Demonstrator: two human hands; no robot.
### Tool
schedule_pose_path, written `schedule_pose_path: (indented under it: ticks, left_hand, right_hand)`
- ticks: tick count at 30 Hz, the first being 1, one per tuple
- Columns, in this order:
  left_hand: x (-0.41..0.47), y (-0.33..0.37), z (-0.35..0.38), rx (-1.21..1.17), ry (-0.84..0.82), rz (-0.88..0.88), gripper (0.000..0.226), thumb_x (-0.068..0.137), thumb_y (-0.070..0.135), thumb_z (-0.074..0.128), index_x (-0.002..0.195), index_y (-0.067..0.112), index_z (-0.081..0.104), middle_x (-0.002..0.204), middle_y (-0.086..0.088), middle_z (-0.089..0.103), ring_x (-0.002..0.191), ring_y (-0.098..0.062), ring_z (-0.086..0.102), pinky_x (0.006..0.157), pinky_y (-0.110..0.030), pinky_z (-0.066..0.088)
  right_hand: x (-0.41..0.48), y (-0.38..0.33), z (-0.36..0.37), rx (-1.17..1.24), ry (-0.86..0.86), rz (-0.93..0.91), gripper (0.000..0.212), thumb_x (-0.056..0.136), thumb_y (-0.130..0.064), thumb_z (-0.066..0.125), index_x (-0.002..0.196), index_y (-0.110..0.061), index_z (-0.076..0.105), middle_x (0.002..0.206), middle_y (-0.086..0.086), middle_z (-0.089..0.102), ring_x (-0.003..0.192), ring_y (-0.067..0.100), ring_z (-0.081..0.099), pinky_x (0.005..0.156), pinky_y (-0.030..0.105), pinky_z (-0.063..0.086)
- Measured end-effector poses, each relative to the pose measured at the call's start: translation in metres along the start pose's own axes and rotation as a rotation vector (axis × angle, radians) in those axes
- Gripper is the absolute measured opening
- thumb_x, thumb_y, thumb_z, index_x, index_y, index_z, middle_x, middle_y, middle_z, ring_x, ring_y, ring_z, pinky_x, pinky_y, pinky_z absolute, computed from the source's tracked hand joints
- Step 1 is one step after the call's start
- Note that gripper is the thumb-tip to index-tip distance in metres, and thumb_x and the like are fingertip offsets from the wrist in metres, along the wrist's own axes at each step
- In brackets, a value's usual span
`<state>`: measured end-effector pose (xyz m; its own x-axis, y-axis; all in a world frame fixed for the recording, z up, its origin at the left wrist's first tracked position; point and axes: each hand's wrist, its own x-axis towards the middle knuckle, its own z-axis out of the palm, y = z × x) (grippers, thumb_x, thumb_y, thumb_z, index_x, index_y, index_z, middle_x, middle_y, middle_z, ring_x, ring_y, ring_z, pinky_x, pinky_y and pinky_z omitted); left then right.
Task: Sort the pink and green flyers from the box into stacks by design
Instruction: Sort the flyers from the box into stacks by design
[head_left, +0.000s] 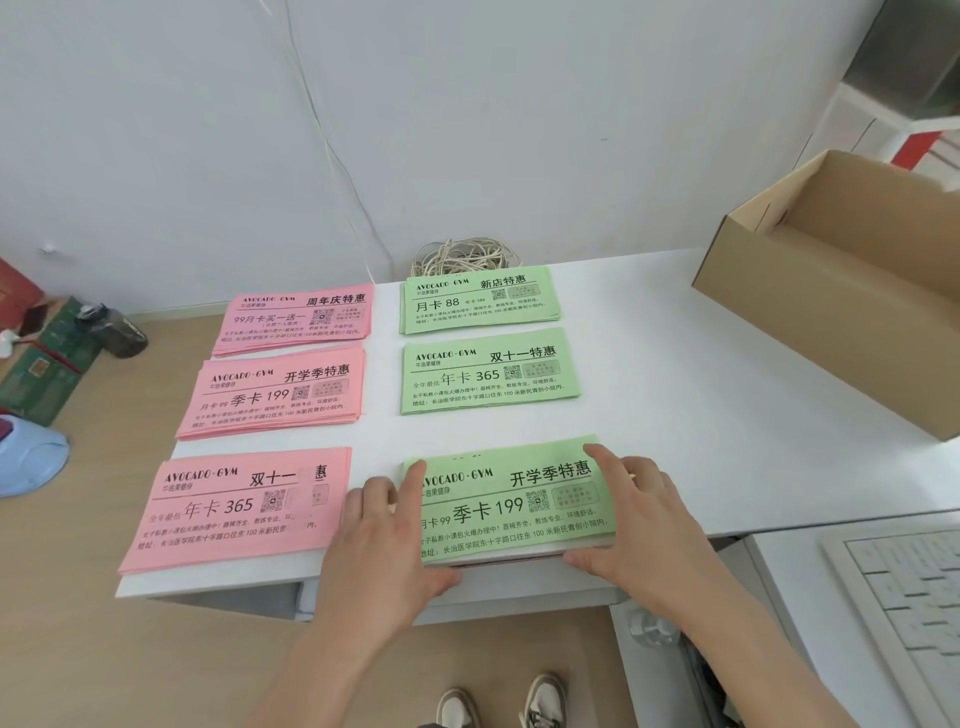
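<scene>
A thick stack topped by a green flyer (511, 501) lies at the table's front edge, with pink sheets showing at its bottom. My left hand (387, 538) clasps its left end and my right hand (631, 519) its right end, thumbs against the front edge. Behind it lie two more green stacks, the middle one (488, 371) and the far one (480, 299). To the left sit three pink stacks: near (236, 509), middle (275, 392) and far (298, 317). The open cardboard box (852, 280) stands at the right, and no flyers show inside it.
The white table (701, 405) ends just in front of the stacks. A coil of pale cord (462, 257) lies against the wall behind the far green stack. A keyboard (914, 597) sits lower right. Clutter and a dark bottle (111, 327) stand on the floor at the left.
</scene>
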<state>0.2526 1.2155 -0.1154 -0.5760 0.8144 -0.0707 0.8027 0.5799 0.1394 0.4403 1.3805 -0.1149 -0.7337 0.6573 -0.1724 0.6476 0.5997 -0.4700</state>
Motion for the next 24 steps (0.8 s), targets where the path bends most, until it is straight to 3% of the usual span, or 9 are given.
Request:
schedule_pose_path:
  ticks: [3,5,7,12,18,24]
  left_hand:
    - [0.019,0.007,-0.008,0.067,-0.129,0.171,0.121,0.061,0.069,0.069,0.150,0.026,0.000,0.154,-0.006,0.009,0.140,-0.026,0.010,0.116,-0.039,0.019]
    - [0.035,0.015,-0.009,0.128,-0.231,0.267,0.120,0.065,0.069,0.067,0.149,0.027,-0.007,0.157,-0.003,-0.010,0.144,-0.025,-0.007,0.118,-0.042,0.002]
    - [0.046,0.020,-0.006,0.167,-0.253,0.335,0.117,0.066,0.067,0.067,0.149,0.028,-0.006,0.158,-0.005,-0.007,0.145,-0.024,-0.007,0.118,-0.043,-0.003]
    - [0.052,0.018,-0.001,0.178,-0.231,0.407,0.112,0.065,0.063,0.069,0.149,0.029,0.003,0.153,-0.008,0.012,0.141,-0.022,0.010,0.118,-0.040,0.002]
    - [0.051,0.017,-0.002,0.162,-0.207,0.427,0.110,0.065,0.062,0.069,0.149,0.027,0.007,0.149,-0.006,0.015,0.138,-0.022,0.014,0.118,-0.037,0.003]
    - [0.044,0.011,-0.008,0.127,-0.215,0.369,0.118,0.063,0.070,0.066,0.148,0.031,-0.006,0.154,0.001,0.005,0.142,-0.020,0.002,0.117,-0.048,-0.001]
  right_hand:
    - [0.015,0.000,-0.013,-0.148,-0.100,-0.108,0.123,0.059,-0.063,0.077,0.145,-0.046,-0.009,0.154,-0.003,0.004,0.141,0.018,0.008,0.110,0.040,0.029]
    - [0.032,-0.002,-0.016,-0.234,-0.204,-0.175,0.131,0.055,-0.065,0.078,0.143,-0.048,-0.017,0.158,-0.004,-0.007,0.145,0.020,-0.005,0.113,0.047,0.019]
    - [0.045,-0.004,-0.016,-0.307,-0.268,-0.218,0.134,0.053,-0.064,0.080,0.143,-0.047,-0.018,0.158,-0.001,-0.005,0.146,0.022,-0.005,0.112,0.050,0.018]
    - [0.049,-0.003,-0.016,-0.367,-0.244,-0.280,0.122,0.056,-0.061,0.078,0.147,-0.043,-0.002,0.146,-0.001,0.017,0.136,0.020,0.017,0.106,0.044,0.028]
    - [0.051,-0.004,-0.017,-0.399,-0.246,-0.285,0.114,0.057,-0.064,0.075,0.146,-0.038,0.009,0.141,-0.004,0.020,0.132,0.019,0.021,0.103,0.041,0.031]
    - [0.048,-0.005,-0.026,-0.335,-0.323,-0.210,0.126,0.053,-0.078,0.069,0.146,-0.047,-0.012,0.153,-0.008,0.005,0.142,0.017,0.006,0.110,0.044,0.024]
